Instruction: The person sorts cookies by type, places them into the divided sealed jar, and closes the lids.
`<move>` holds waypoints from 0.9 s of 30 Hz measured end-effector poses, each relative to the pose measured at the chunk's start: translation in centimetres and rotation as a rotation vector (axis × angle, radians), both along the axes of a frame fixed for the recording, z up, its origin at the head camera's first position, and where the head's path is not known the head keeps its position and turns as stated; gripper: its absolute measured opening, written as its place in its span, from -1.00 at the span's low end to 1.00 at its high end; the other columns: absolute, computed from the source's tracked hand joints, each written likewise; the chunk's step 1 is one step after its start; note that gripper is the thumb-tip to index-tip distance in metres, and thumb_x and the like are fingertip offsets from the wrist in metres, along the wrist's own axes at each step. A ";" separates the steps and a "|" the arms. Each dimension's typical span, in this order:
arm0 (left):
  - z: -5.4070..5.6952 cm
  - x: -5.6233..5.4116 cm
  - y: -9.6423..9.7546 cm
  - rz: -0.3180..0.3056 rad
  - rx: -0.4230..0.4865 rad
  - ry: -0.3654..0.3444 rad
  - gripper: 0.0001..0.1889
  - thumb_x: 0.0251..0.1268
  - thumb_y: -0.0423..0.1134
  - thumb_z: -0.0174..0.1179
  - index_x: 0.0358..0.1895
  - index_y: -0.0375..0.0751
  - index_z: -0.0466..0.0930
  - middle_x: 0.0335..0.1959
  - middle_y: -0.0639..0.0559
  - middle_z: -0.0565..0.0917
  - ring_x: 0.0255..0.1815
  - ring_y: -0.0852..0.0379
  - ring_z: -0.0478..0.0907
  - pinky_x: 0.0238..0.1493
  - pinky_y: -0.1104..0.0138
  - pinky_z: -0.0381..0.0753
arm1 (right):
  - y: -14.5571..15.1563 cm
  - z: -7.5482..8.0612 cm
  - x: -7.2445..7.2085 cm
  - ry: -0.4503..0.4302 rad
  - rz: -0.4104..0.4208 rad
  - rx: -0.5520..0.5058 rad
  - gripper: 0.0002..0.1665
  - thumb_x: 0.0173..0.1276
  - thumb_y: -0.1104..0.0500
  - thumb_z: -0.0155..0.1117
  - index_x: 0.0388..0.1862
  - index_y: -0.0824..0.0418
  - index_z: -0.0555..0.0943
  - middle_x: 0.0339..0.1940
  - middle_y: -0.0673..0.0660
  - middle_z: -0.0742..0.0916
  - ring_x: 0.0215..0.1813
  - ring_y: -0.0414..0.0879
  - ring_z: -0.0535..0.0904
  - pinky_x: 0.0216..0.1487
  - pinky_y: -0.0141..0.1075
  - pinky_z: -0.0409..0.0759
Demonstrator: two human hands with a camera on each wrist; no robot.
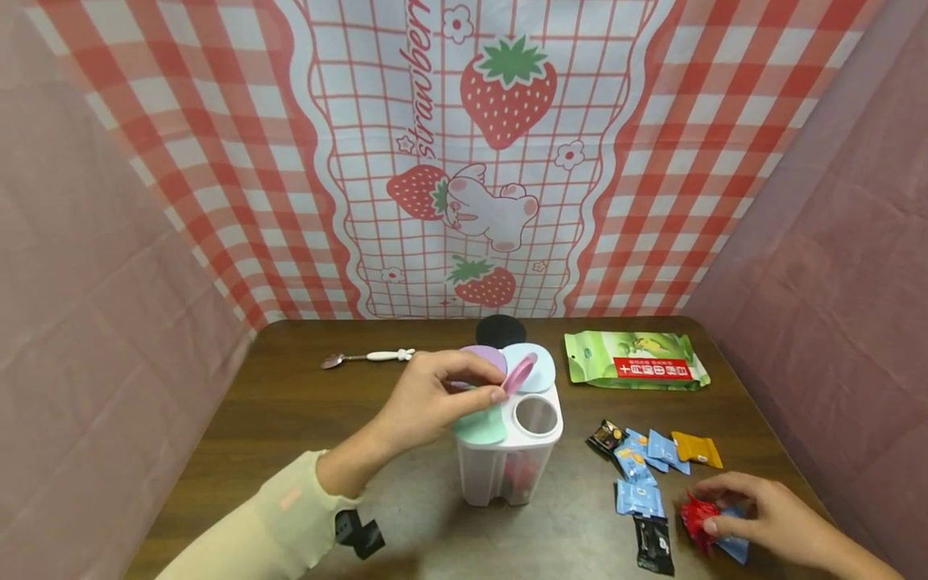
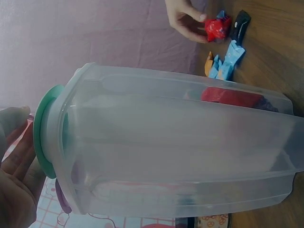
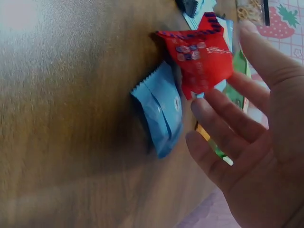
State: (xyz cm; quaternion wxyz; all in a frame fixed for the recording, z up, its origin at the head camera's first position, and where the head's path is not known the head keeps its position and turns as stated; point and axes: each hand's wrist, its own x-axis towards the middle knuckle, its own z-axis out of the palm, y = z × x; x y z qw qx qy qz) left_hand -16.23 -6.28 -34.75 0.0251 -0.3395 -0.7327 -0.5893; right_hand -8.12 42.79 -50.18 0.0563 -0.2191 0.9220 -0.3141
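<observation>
My left hand pinches the pink lid and holds it tilted up beside a round opening in a clear container with a white top. Mint, purple and pale blue lids lie over its other openings. Low in the container, red packets show through the wall. My right hand has its thumb and fingers around a red packet at the right of the table. A blue packet lies just below that hand.
Several blue packets, black packets and a yellow packet lie between the container and my right hand. Behind them is a green wipes pack. A white-handled fork and a black round object are near the back edge.
</observation>
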 end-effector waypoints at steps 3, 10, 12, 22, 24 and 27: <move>0.1 0.0 0.0 0.002 -0.002 -0.001 -0.88 0.22 -0.34 0.47 -0.19 -0.18 0.81 -0.23 0.00 0.81 -0.21 0.21 0.75 -0.17 0.25 0.82 | 0.7 -0.2 -0.1 0.021 0.068 -0.017 -0.51 0.18 0.16 0.60 0.09 0.15 0.68 -0.03 -0.16 0.76 -0.15 -0.44 0.56 -0.40 -0.41 0.57; 0.0 0.0 0.1 0.002 0.004 -0.008 -0.88 0.21 -0.36 0.47 -0.20 -0.20 0.81 -0.23 0.00 0.81 -0.20 0.21 0.75 -0.17 0.23 0.82 | 0.8 -0.8 -0.3 0.021 0.054 -0.010 -0.56 0.17 0.14 0.61 0.03 0.09 0.70 -0.06 -0.22 0.74 -0.17 -0.46 0.51 -0.38 -0.43 0.57; 0.0 0.0 0.1 0.002 0.003 -0.004 -0.88 0.21 -0.35 0.47 -0.19 -0.20 0.81 -0.23 -0.02 0.81 -0.21 0.21 0.75 -0.17 0.23 0.82 | 0.7 -0.9 -0.2 0.023 0.039 -0.020 -0.58 0.16 0.15 0.62 0.00 0.08 0.70 -0.09 -0.22 0.74 -0.18 -0.46 0.52 -0.39 -0.43 0.56; -0.2 0.0 0.1 0.009 -0.006 -0.006 -0.88 0.22 -0.33 0.47 -0.19 -0.18 0.81 -0.25 0.00 0.81 -0.21 0.21 0.74 -0.18 0.20 0.82 | 0.2 -0.8 -0.3 -0.097 -0.057 0.036 -0.71 0.20 -0.01 0.58 -0.14 -0.04 0.70 -0.21 -0.23 0.73 -0.26 -0.40 0.49 -0.39 -0.43 0.46; -0.2 -0.1 0.1 0.009 -0.006 -0.005 -0.88 0.22 -0.33 0.47 -0.19 -0.18 0.81 -0.25 0.00 0.81 -0.21 0.21 0.74 -0.18 0.19 0.82 | 0.1 -0.7 -0.3 -0.083 -0.066 0.038 -0.71 0.19 -0.03 0.59 -0.15 -0.05 0.70 -0.22 -0.23 0.74 -0.27 -0.41 0.49 -0.38 -0.43 0.47; -0.2 -0.1 0.1 0.008 -0.007 -0.004 -0.88 0.22 -0.33 0.48 -0.19 -0.18 0.81 -0.25 0.00 0.81 -0.21 0.21 0.74 -0.18 0.20 0.82 | -0.1 -0.6 -0.4 -0.070 -0.073 0.022 -0.73 0.21 -0.02 0.58 -0.16 -0.05 0.70 -0.22 -0.24 0.74 -0.25 -0.43 0.52 -0.36 -0.42 0.53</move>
